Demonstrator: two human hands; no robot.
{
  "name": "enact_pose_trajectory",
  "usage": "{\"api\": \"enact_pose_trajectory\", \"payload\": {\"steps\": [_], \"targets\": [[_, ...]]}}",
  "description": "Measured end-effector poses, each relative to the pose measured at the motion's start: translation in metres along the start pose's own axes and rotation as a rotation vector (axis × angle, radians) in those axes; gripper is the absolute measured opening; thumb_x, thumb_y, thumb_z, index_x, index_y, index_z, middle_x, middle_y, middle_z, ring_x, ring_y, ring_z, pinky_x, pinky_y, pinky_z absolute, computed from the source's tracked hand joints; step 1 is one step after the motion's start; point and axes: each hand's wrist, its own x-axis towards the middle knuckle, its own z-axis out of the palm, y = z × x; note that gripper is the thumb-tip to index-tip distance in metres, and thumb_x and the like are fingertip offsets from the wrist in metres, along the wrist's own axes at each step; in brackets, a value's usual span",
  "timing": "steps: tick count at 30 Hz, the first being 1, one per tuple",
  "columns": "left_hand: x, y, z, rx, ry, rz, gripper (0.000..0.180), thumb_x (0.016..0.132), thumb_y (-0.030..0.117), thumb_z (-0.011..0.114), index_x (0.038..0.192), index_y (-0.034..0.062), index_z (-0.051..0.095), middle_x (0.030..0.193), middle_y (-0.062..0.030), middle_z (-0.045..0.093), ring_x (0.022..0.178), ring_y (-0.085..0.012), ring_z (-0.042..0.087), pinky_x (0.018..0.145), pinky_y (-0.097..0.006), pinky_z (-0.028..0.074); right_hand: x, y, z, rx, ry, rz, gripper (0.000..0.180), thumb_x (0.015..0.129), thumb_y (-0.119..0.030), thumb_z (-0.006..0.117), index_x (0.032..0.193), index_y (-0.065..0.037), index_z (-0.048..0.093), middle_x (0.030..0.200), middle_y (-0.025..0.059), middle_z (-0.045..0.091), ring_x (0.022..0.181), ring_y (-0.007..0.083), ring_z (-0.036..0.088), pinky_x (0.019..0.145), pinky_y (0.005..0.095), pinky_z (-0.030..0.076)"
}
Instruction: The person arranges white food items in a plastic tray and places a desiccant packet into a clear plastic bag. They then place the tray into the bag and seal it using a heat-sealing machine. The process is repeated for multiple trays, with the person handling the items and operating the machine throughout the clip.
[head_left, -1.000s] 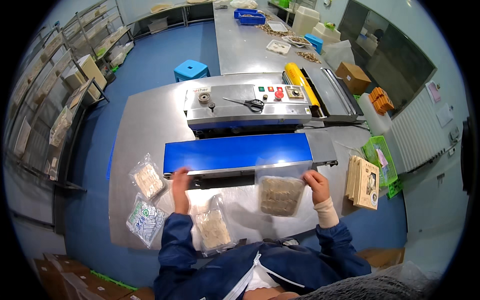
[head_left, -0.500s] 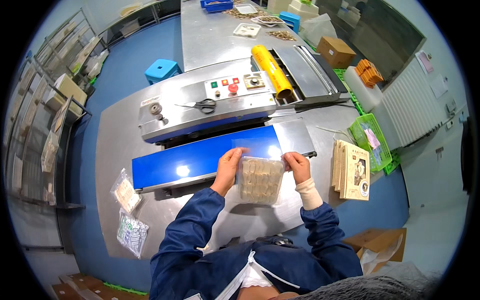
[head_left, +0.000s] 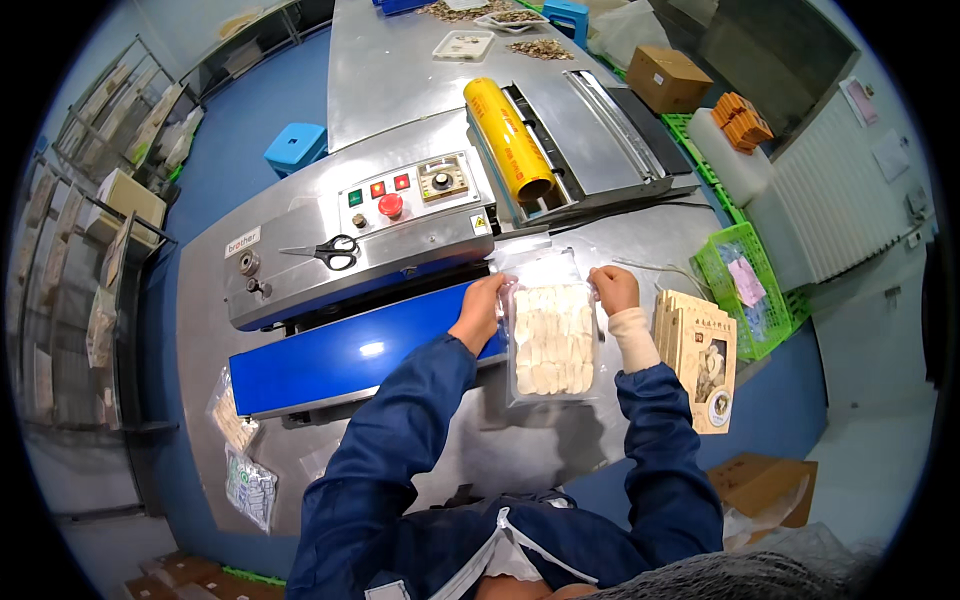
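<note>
Between my two hands is a clear plastic bag (head_left: pixel 541 270) around a tray of pale sliced food (head_left: pixel 553 340) laid in rows. My left hand (head_left: pixel 481 310) pinches the bag's upper left edge, and my right hand (head_left: pixel 614 290) grips its upper right edge. The pack hangs above the steel table, just in front of the right end of the blue conveyor belt (head_left: pixel 350 350). Behind that belt stands a steel band sealer (head_left: pixel 375 225) with buttons and a dial. Black scissors (head_left: pixel 338 253) lie on top of it.
A film wrapper (head_left: pixel 590 140) with a yellow film roll (head_left: pixel 508 140) stands behind. Several printed cartons (head_left: pixel 705 360) and a green basket (head_left: pixel 735 335) are on the right. Two small plastic packets (head_left: pixel 250 488) lie at the left table edge. A blue stool (head_left: pixel 296 148) stands farther back.
Both hands have moved the bagged tray to the right and turned its face more toward me. The head view has shifted, so the sealer and film roll appear farther left.
</note>
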Motion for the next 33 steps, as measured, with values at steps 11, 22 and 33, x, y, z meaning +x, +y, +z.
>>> {"api": "enact_pose_trajectory", "payload": {"steps": [11,22,33], "targets": [[0.024,0.008,-0.015,-0.050,0.084,0.028,0.026,0.090,0.017,0.041,0.092,-0.0029,0.057,0.085,-0.0127,0.060,0.078,-0.0206,0.058,0.069,-0.031,0.049,0.044,0.000,0.024,-0.003,-0.105,-0.027,0.027,0.076,-0.023,0.054,0.067,0.000,0.063,0.055,0.0103,0.059,0.048,0.0194,0.056,0.050,0.0306,0.044],[0.005,0.016,-0.038,-0.117,0.231,0.072,0.024,0.089,0.016,0.043,0.090,-0.0022,0.058,0.080,-0.0093,0.060,0.069,-0.0176,0.058,0.060,-0.028,0.048,0.046,-0.013,0.053,0.099,-0.250,0.018,0.025,0.075,-0.022,0.055,0.071,0.001,0.065,0.056,0.0108,0.059,0.049,0.0175,0.057,0.050,0.0287,0.044],[-0.018,0.033,-0.069,-0.055,0.329,0.166,0.023,0.089,0.015,0.044,0.087,-0.0022,0.058,0.083,-0.0104,0.060,0.076,-0.0191,0.057,0.068,-0.030,0.049,0.040,-0.032,0.089,-0.007,-0.370,-0.009,0.033,0.079,-0.029,0.054,0.065,0.000,0.064,0.055,0.0123,0.059,0.053,0.0232,0.058,0.056,0.0328,0.046]]}}
